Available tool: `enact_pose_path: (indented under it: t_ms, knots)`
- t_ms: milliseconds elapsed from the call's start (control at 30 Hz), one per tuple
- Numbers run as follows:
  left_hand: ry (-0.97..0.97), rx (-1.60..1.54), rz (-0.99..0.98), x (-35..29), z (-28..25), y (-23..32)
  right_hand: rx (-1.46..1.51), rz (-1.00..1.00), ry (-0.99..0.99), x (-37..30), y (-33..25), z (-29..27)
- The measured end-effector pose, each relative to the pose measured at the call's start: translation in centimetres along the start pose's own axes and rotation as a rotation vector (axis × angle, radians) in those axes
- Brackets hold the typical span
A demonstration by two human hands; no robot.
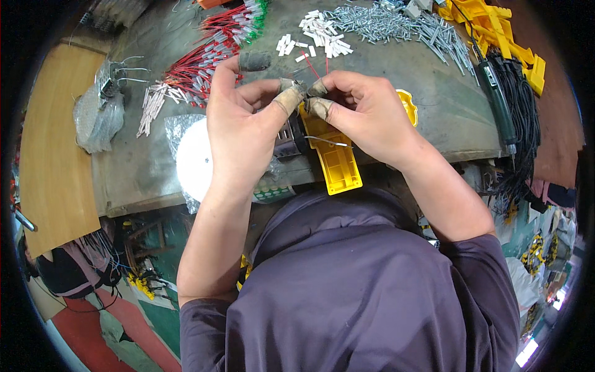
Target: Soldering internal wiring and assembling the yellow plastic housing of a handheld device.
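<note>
My left hand [248, 115] and my right hand [369, 115] meet above the bench edge, with worn coverings on several fingertips. The left thumb and a finger are pinched together, its index finger raised apart. The right thumb and index finger pinch close beside them. What lies between the fingertips is too small to make out. Thin red wires [310, 66] run up from behind the right fingertips. Below the hands is a yellow plastic housing [338, 164], partly hidden by the right hand. Beside it sits a slotted metal part [288, 142]. A pale wire [325, 141] crosses the housing.
Red-wired parts [192, 65] pile up at the far left near white sleeves [152, 108]. White pieces [322, 34] and metal screws [384, 25] lie at the back. An electric screwdriver [499, 99], black cables [527, 118] and yellow housings [486, 25] are on the right.
</note>
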State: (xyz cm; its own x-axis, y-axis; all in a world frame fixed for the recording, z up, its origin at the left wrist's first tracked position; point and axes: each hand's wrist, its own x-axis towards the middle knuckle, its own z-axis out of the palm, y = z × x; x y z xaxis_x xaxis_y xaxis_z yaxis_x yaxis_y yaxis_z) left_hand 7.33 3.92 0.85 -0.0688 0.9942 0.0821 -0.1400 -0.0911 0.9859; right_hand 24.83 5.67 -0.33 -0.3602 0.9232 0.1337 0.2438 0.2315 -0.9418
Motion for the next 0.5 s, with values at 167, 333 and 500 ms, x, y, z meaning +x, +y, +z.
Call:
enact_pose_path:
  t_ms: [167, 333, 500]
  knots:
    - [-0.016, 0.155, -0.005, 0.2, -0.4, -0.1, 0.012, 0.024, 0.005, -0.2, -0.9, 0.1]
    - [-0.017, 0.087, -0.024, 0.1, -0.2, 0.0, -0.002, 0.002, -0.020, -0.2, -0.8, 0.0]
    - [-0.035, 0.128, 0.053, 0.3, -0.3, -0.5, -0.049, -0.032, -0.085, -0.1, -1.5, -0.9]
